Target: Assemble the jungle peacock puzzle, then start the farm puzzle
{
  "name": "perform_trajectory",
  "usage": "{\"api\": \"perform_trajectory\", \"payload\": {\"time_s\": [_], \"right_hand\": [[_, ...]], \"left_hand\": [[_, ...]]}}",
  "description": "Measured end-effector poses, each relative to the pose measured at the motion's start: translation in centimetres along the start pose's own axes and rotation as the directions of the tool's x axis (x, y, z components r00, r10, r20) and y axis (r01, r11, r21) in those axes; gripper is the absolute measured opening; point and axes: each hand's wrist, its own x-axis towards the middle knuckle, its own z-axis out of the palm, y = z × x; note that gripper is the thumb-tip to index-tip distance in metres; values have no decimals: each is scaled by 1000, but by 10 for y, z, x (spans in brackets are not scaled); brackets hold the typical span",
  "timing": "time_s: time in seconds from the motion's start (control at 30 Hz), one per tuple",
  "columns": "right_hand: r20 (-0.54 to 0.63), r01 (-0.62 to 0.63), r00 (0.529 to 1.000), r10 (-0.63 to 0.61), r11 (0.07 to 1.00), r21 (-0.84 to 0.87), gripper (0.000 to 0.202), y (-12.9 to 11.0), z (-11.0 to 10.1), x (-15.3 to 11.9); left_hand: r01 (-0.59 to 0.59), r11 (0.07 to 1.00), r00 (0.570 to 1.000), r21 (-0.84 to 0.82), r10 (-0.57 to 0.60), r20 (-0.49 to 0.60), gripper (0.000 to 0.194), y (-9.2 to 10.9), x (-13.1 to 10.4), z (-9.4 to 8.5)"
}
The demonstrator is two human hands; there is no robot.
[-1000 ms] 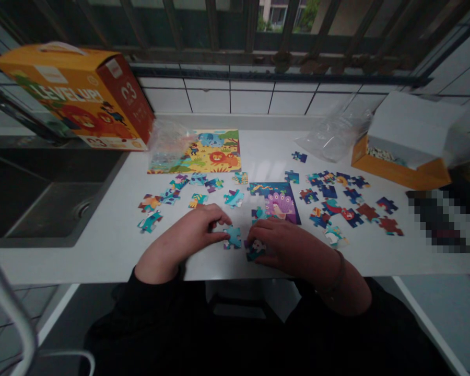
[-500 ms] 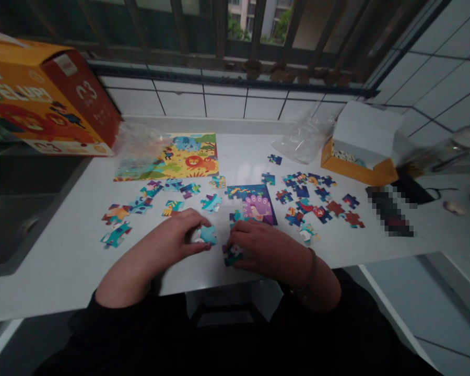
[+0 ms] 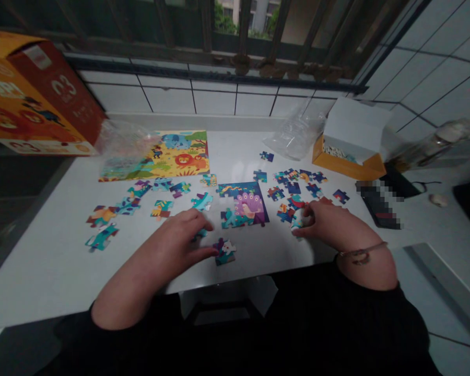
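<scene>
My right hand (image 3: pixel 321 225) pinches a white and teal puzzle piece (image 3: pixel 298 220) between thumb and fingers, at the near edge of the right-hand cluster of pieces. My left hand (image 3: pixel 182 237) is low over the counter with thumb and fingers apart. A teal piece (image 3: pixel 199 234) shows partly beneath its fingers. The left thumb tip touches or nearly touches a joined section with a white animal (image 3: pixel 224 250). Beyond and between the hands lies a partly joined puzzle with a purple peacock (image 3: pixel 248 208); a teal piece (image 3: pixel 227 216) adjoins its lower left.
Loose pieces (image 3: pixel 128 204) are scattered left, and dark blue ones (image 3: pixel 292 188) right. A colourful picture sheet (image 3: pixel 188 156) lies behind, partly under a plastic bag (image 3: pixel 121 143). Around stand an orange box (image 3: pixel 35 99), an open small box (image 3: pixel 347 166) and a pixelated dark object (image 3: pixel 379 206).
My right hand has left the white-animal section and moved right to the white and teal piece, gripping it. My left hand's fingers have spread. The view has shifted slightly right.
</scene>
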Motion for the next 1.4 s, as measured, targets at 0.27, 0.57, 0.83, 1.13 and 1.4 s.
{"api": "perform_trajectory", "payload": {"time_s": [0.27,0.57,0.83,1.13,1.4], "right_hand": [[123,-45,991,49,998,-42,39,-18,-7,3],[178,-22,984,32,998,-59,24,-23,-6,2],[215,-22,976,36,998,-66,22,-23,-8,3],[132,302,930,-343,917,259,21,-58,-17,-17],[141,405,831,-538,759,510,21,-124,-1,-24]], "left_hand": [[18,995,986,98,-35,166,41,29,5,24],[59,998,982,6,-59,177,40,27,4,24],[59,998,982,-25,-53,181,40,21,2,29],[20,999,988,-48,-12,155,32,11,2,35],[7,991,990,-133,12,142,32,21,5,25]]}}
